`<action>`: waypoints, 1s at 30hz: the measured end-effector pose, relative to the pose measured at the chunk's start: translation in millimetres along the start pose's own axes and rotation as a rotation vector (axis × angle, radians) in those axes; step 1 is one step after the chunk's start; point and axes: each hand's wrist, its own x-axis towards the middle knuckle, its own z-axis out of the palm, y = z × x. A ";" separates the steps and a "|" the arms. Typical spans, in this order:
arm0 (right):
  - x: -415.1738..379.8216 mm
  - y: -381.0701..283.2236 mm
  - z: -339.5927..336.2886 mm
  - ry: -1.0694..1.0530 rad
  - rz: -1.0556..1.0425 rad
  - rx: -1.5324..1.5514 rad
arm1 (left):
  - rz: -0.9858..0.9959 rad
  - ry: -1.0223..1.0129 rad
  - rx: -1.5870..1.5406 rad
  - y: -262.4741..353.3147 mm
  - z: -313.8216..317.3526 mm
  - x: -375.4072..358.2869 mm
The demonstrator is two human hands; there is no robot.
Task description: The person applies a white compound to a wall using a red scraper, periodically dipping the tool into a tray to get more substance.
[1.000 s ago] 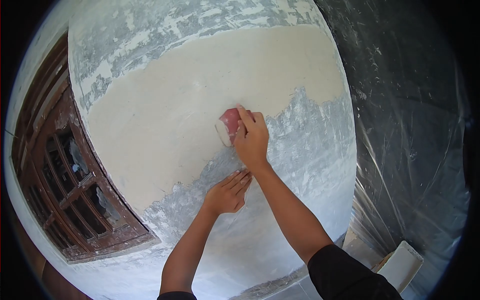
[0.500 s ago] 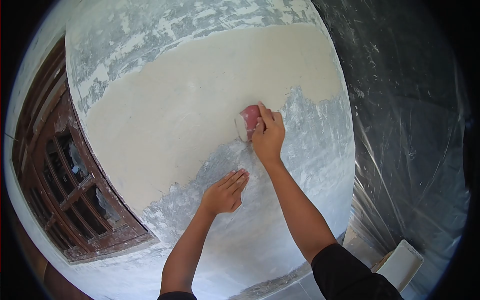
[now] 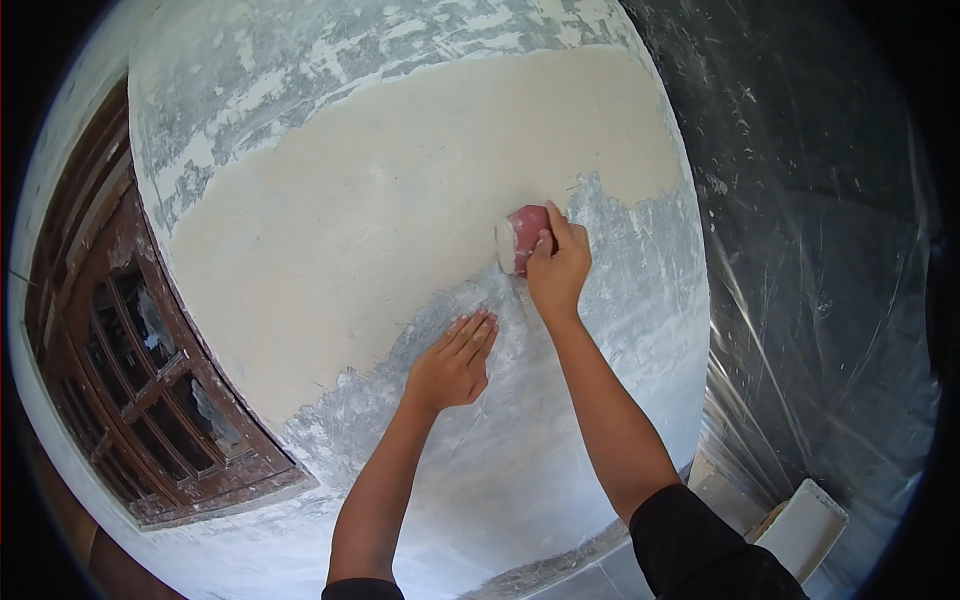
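Note:
My right hand [image 3: 560,268] grips a red spreader [image 3: 529,236] with pale paste on its left edge. The tool rests against the wall [image 3: 600,330], at the lower border of a broad cream-coloured coated patch [image 3: 400,180]. Below and to the left, my left hand [image 3: 453,365] lies flat against the grey, unevenly whitened surface, fingers stretched out and pointing up to the right. It holds nothing.
A brown wooden window frame [image 3: 185,345] with dark panes is at the left. Dark plastic sheeting [image 3: 820,250] hangs at the right. A white tray [image 3: 808,530] stands at the lower right, near the wall's base.
My right hand has moved a little to the right with the red spreader. My left hand has shifted slightly upward along the wall.

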 end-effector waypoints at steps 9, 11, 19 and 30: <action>-53.7 -75.7 33.5 -0.356 -0.199 0.258 | 0.020 -0.152 -0.067 -5.3 22.4 -20.7; -56.1 -64.9 35.6 -0.326 -0.191 0.165 | 0.033 -0.016 -0.126 -4.3 18.4 -16.8; -38.9 -43.6 -1.2 0.011 -0.094 0.082 | 0.053 0.005 0.011 0.1 9.0 -7.8; -33.2 -7.1 -25.4 0.125 0.051 -0.074 | 0.071 -0.010 -0.002 5.5 9.0 -7.7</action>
